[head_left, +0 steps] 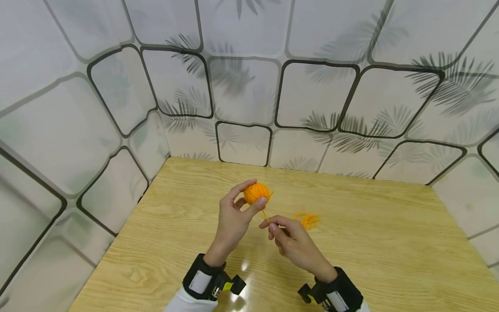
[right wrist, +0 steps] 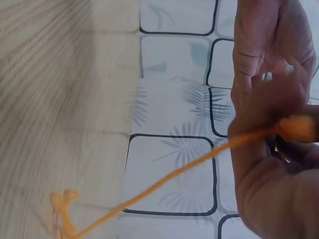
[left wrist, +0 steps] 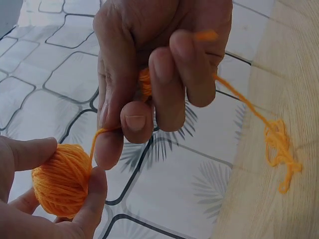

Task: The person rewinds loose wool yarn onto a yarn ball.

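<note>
An orange ball of yarn (head_left: 256, 193) is held above the wooden table between the thumb and fingers of my left hand (head_left: 235, 216). From the ball a short strand (head_left: 265, 215) runs down to my right hand (head_left: 294, 242), which pinches it between thumb and index finger. In the left wrist view the ball (left wrist: 62, 181) shows its wound strands. There the strand passes over the right hand's fingertips, and more yarn shows behind its curled fingers. A tail of yarn (right wrist: 174, 174) leaves the right hand toward the table.
A small loose heap of orange yarn (head_left: 309, 220) lies on the wooden table (head_left: 175, 208), just beyond the right hand. Behind and to the left stand walls with a stone-and-leaf pattern (head_left: 243, 91). Each wrist wears a black strap with a small camera (head_left: 234, 284).
</note>
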Demonstrator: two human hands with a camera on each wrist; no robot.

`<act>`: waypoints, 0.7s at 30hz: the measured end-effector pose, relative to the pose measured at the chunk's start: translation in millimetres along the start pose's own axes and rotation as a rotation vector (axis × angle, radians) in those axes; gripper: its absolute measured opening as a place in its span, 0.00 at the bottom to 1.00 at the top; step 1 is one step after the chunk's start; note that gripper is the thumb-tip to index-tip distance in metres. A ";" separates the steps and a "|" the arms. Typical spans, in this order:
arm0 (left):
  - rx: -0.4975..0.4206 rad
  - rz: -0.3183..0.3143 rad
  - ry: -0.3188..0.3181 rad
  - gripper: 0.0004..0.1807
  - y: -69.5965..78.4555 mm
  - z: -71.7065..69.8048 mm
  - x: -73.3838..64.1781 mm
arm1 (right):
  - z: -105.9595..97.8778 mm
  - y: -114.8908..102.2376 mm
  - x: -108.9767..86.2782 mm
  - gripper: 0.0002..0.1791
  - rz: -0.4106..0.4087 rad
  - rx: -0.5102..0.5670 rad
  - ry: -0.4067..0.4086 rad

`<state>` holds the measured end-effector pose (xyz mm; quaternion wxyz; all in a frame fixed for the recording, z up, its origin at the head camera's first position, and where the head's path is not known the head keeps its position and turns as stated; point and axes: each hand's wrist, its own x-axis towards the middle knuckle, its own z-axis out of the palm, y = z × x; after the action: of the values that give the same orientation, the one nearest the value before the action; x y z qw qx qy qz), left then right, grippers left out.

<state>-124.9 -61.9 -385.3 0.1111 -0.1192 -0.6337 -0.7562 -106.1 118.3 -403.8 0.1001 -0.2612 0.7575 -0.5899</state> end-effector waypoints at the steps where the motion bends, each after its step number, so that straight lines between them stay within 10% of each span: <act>1: 0.000 0.003 0.002 0.25 0.0 -0.3 0.3 | 0.1 -0.4 -0.2 0.15 0.002 0.000 0.001; 12: 0.207 0.046 -0.048 0.24 -9.3 -9.2 -3.5 | -5.3 -15.0 -7.3 0.18 0.028 -0.075 0.071; 21: 0.254 0.012 -0.173 0.23 -8.5 -11.2 -7.4 | -27.8 -27.5 -10.5 0.15 -0.024 0.041 -0.080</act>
<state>-121.0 -71.3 -397.5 0.0748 -0.1728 -0.7307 -0.6562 -102.4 142.5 -371.5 0.1288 -0.2914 0.7374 -0.5955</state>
